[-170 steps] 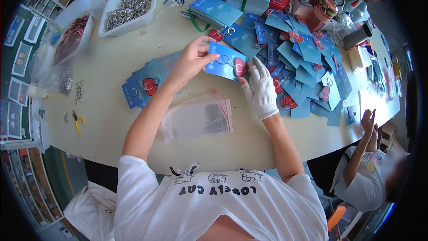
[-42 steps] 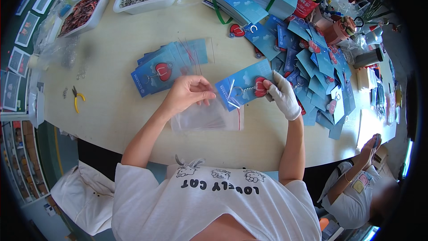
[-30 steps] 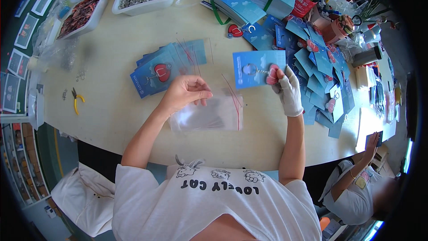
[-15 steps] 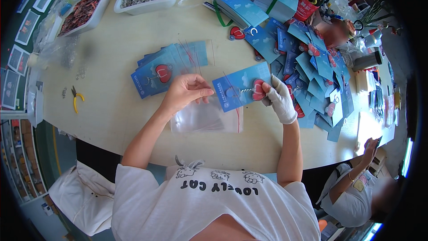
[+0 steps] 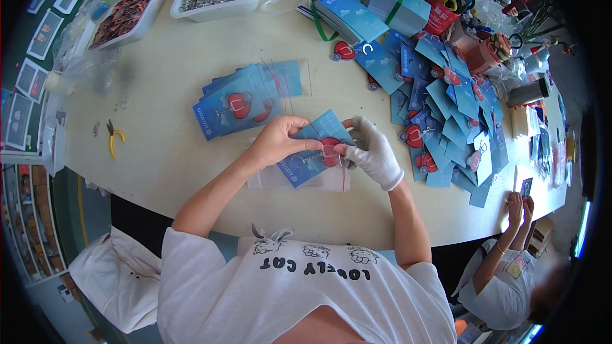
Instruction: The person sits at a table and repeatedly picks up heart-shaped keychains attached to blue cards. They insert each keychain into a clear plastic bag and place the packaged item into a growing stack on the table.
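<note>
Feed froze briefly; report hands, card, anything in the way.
Left hand and gloved right hand gripping blue keyring card. Clear bags underneath. Fingers partly hide the card.

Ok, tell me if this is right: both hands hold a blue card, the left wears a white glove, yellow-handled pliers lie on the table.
No: the head view shows the white glove on the right hand; the left hand is bare. The blue card and yellow-handled pliers are as you said.
</note>
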### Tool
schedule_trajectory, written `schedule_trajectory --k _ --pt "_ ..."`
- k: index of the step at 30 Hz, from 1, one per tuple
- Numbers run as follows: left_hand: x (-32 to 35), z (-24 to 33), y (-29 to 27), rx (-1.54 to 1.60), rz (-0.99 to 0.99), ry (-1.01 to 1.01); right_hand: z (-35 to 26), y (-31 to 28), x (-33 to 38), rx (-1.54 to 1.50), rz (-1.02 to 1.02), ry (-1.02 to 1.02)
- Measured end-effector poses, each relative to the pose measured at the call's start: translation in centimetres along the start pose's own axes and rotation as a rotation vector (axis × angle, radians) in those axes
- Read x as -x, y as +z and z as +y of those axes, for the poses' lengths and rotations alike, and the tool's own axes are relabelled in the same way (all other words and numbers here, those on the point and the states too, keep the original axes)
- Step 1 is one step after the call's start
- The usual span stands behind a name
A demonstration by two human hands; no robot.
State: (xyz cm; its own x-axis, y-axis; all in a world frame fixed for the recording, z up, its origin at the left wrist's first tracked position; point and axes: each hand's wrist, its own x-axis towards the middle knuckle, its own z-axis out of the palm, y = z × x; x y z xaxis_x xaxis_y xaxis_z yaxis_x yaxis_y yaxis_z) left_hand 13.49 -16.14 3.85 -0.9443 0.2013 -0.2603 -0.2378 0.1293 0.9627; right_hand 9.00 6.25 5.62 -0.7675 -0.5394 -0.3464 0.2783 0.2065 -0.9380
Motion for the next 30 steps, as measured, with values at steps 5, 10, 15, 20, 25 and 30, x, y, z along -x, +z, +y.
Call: schedule_trajectory --k 5,10,15,20,25,30 --pt "-0.2 -0.1 -0.2 0.045 0.033 0.101 0.3 -0.4 0.2 -0.002 0.161 -0.081" --pt "-0.6 1.6 1.1 -0.169 -0.016 0.180 2.3 0.0 0.1 0.154 -0.039 -0.239" --pt "-0.2 2.5 2.1 -0.159 -0.038 0.255 1.2 -0.2 0.4 0.112 -0.162 -0.069" --pt "-0.1 3.9 2.9 -0.417 -0.010 0.444 1.0 0.4 0.4 -0.088 -0.207 -0.020" --pt "1.4 6.8 -0.6 -0.684 0.312 0.679 0.4 -0.5 0.2 -0.062 -0.136 0.007" --pt "5.6 1.0 -7.0 -1.216 0.686 0.395 0.7 -0.9 -1.9 -0.114 -0.043 -0.130"
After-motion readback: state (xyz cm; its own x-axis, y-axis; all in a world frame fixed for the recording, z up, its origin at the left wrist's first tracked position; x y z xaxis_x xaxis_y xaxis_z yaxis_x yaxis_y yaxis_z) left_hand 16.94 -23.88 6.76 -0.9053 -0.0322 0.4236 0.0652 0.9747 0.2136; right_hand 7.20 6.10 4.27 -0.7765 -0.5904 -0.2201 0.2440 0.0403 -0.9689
